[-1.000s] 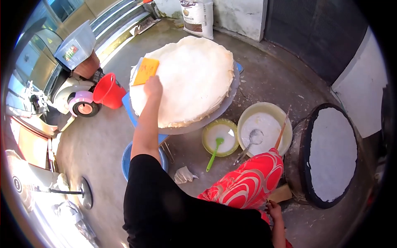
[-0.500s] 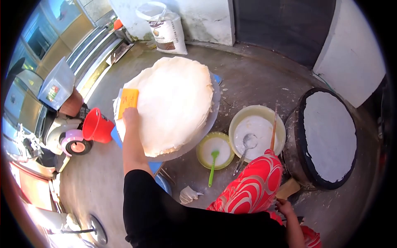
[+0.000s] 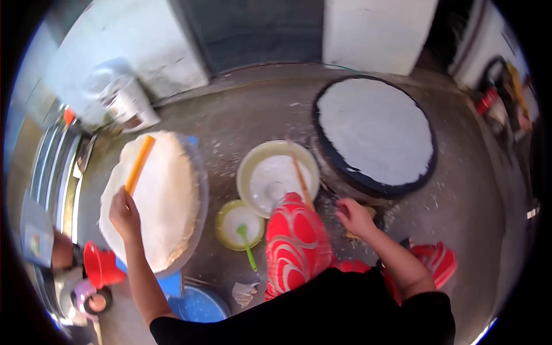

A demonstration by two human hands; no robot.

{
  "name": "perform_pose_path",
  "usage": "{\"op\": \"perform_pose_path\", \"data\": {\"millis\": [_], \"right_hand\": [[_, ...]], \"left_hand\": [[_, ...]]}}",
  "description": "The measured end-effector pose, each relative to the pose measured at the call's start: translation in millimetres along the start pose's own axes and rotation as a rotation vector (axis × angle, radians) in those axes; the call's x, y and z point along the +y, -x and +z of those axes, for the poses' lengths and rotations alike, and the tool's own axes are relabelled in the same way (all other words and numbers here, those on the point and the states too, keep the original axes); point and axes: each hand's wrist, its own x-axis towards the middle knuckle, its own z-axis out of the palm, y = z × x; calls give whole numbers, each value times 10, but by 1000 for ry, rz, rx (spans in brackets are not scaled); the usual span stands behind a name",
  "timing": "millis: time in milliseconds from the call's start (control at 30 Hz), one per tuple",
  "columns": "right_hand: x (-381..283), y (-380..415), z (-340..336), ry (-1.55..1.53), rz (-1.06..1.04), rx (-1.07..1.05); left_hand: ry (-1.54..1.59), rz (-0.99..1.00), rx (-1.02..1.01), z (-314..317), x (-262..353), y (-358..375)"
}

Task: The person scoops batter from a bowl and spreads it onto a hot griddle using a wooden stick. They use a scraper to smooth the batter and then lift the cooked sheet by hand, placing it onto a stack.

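Note:
My left hand (image 3: pixel 125 214) grips an orange scraper (image 3: pixel 140 165) over the pile of thin round sheets (image 3: pixel 152 201), which lies on a wide tray at the left. At the right, my right hand (image 3: pixel 353 217) is raised beside my knee, blurred, its fingers partly bent with nothing visible between them. Beyond it sits a round black griddle (image 3: pixel 432 167) coated with a pale batter layer (image 3: pixel 376 129). A large bowl of white batter (image 3: pixel 244 175) holds a ladle and a wooden stick (image 3: pixel 300 175). Near it, a small yellow-green bowl (image 3: pixel 221 233) holds a green spatula (image 3: pixel 247 247).
A blue basin (image 3: pixel 201 305) and a crumpled cloth (image 3: pixel 244 293) are near my feet. The red bucket (image 3: pixel 102 265) stands at the left. A white sack (image 3: pixel 127 103) leans by the wall. Red and yellow objects (image 3: pixel 487 102) are at the far right.
My view has turned right, so the griddle appears nearer the centre. The scraper is now seen edge-on over the sheets. My right hand has risen from beside my leg toward the griddle.

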Motion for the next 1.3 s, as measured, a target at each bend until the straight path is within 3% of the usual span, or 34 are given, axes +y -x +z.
{"op": "perform_pose_path", "data": {"millis": [133, 267, 400, 467, 533, 633, 667, 733, 767, 833, 967, 1033, 1167, 1233, 1300], "right_hand": [[-840, -297, -364, 147, -406, 384], [-1189, -321, -797, 448, -624, 485], [-810, -239, -965, 677, -596, 422], [-513, -127, -1111, 522, -281, -19], [-221, -54, -1334, 344, 93, 122], [675, 13, -1844, 181, 417, 546], [1359, 54, -1955, 168, 283, 777], [1826, 197, -2343, 100, 500, 912], [1990, 250, -2489, 101, 509, 912], [2238, 278, -2674, 227, 771, 944], [2623, -12, -2713, 368, 858, 949], [2514, -266, -2878, 512, 974, 833], [2999, -726, -3197, 506, 983, 858], [2887, -1018, -3337, 633, 1020, 689], [3040, -1280, -3528, 584, 1059, 715]], "left_hand": [[221, 491, 31, 80, 1258, 35], [454, 742, -73, 142, 2291, 216], [761, 811, -235, 129, 2923, 306], [800, 729, -246, 99, 3121, 269], [833, 644, -255, 121, 3230, 249], [740, 398, -370, 180, 3078, 413], [745, 403, -375, 222, 3011, 488], [727, 277, -435, 292, 2904, 649], [730, 282, -443, 291, 2888, 706], [693, 175, -506, 259, 2870, 785], [718, 3, -552, 216, 2999, 933], [682, -18, -575, 191, 3113, 944], [641, -27, -611, 322, 3273, 1009], [634, -60, -617, 380, 3366, 960], [635, -43, -620, 450, 3406, 915]]}}
